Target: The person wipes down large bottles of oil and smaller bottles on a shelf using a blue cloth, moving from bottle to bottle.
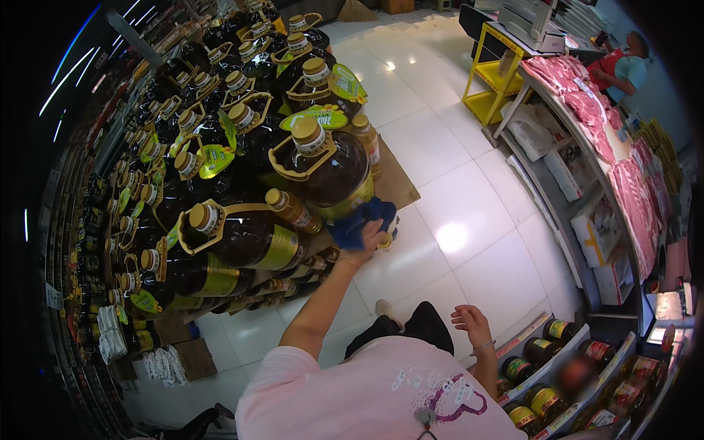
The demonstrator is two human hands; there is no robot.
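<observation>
My left hand presses a blue cloth against the lower side of a large dark cooking oil bottle with a gold cap and a yellow handle. That bottle stands at the near corner of a dense stack of similar bottles. Beside it is a small oil bottle with a gold cap, and another small bottle stands on its far side. A further gold cap shows just by my fingers. My right hand hangs in the air at my right side, fingers loosely curled, holding nothing.
Raw meat lies on a counter to the right, with boxes on shelves below. A yellow rack and a person in a red apron are farther back. Jars fill shelves at lower right. Cardboard lies at lower left.
</observation>
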